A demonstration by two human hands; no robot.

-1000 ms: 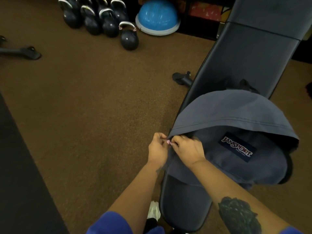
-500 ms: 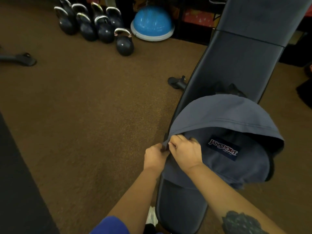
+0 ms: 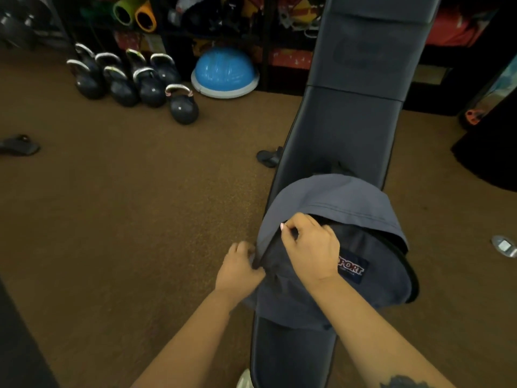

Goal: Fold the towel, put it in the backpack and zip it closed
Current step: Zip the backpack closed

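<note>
A slate-blue backpack (image 3: 335, 203) with a dark logo patch (image 3: 353, 268) lies on a black padded gym bench (image 3: 349, 127). Its main opening gapes dark under the top flap on the right side. My left hand (image 3: 237, 270) pinches the bag's fabric at its lower left edge. My right hand (image 3: 307, 242) is closed on the zipper pull at the left part of the opening, a little above the left hand. The towel is not visible; the bag's inside is dark.
Several black kettlebells (image 3: 134, 82) and a blue balance dome (image 3: 223, 71) stand at the back left by dark shelves. Brown carpet (image 3: 126, 205) surrounds the bench. A bench foot (image 3: 268, 156) sticks out left. A small metal object (image 3: 503, 245) lies at right.
My right hand has moved up along the opening's left side, away from the left hand, which stays gripping the bag's edge. The camera has tilted up.
</note>
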